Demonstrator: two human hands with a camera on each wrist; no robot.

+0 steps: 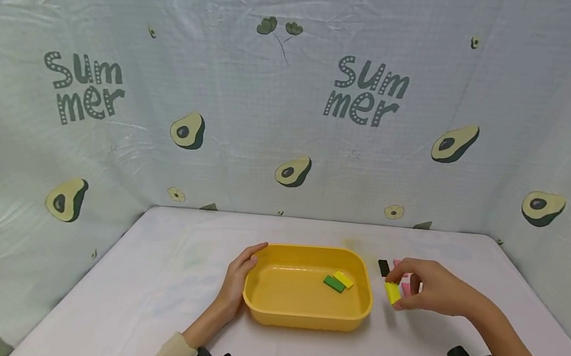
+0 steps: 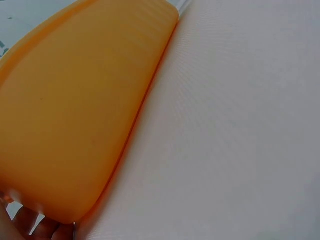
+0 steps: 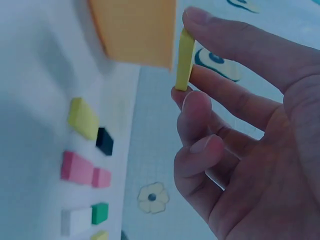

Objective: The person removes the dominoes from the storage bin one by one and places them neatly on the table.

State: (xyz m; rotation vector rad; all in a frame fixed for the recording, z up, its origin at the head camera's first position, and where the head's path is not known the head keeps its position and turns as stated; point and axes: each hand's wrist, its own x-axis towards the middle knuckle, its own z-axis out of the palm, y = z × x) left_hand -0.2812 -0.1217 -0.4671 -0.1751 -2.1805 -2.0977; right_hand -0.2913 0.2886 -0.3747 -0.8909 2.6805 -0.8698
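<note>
A yellow rectangular tray [image 1: 300,320] stands on the table, with a green block [image 1: 333,284] and a yellow block [image 1: 343,279] lying inside near its right end. My left hand [image 1: 236,282] rests along the tray's left side, its fairly straight fingers touching the outer wall; the left wrist view shows only part of those fingers. Just right of the tray, my right hand [image 1: 429,288] pinches another yellow block [image 3: 185,60] between thumb and fingertips, raised above the table. Beneath that hand lie a black block [image 1: 384,268] and pink blocks [image 1: 406,289], partly covered in the head view.
In the right wrist view, several loose blocks lie on the table: a yellow block [image 3: 83,119], a pink block [image 3: 76,167], a white block [image 3: 76,221] and a green block [image 3: 99,213]. Behind the table hangs a printed curtain [image 1: 252,97].
</note>
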